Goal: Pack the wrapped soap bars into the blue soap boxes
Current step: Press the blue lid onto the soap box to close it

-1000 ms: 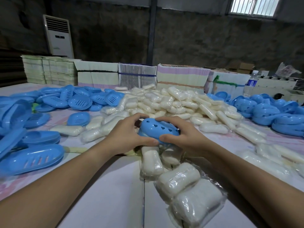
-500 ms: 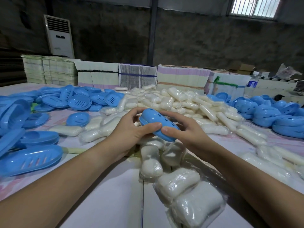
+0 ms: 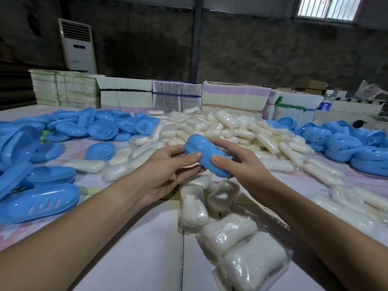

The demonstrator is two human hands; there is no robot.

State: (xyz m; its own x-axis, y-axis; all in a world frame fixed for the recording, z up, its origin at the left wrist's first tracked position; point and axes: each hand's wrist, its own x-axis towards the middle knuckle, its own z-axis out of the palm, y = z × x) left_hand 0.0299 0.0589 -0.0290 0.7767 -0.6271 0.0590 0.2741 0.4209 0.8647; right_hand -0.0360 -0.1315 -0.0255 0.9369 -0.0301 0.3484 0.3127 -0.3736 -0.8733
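A closed blue soap box (image 3: pixel 204 151) is held tilted above the table, its near end lower. My left hand (image 3: pixel 168 171) grips its left end with thumb on top. My right hand (image 3: pixel 237 162) grips its right side, thumb pressed on the lid. Whatever is inside the box is hidden. A big heap of wrapped white soap bars (image 3: pixel 231 131) lies behind the hands. More wrapped bars (image 3: pixel 241 246) lie right below my hands at the table's near edge.
Blue slotted box bases (image 3: pixel 102 129) are piled at the left, with larger ones (image 3: pixel 39 200) near the front left. Blue perforated lids (image 3: pixel 352 141) are heaped at the right. Stacks of flat cartons (image 3: pixel 176 97) line the back, and a water bottle (image 3: pixel 325 102) stands far right.
Both hands have lifted the closed blue box off the soap pile and tilted it. The left thumb has shifted onto its top end.
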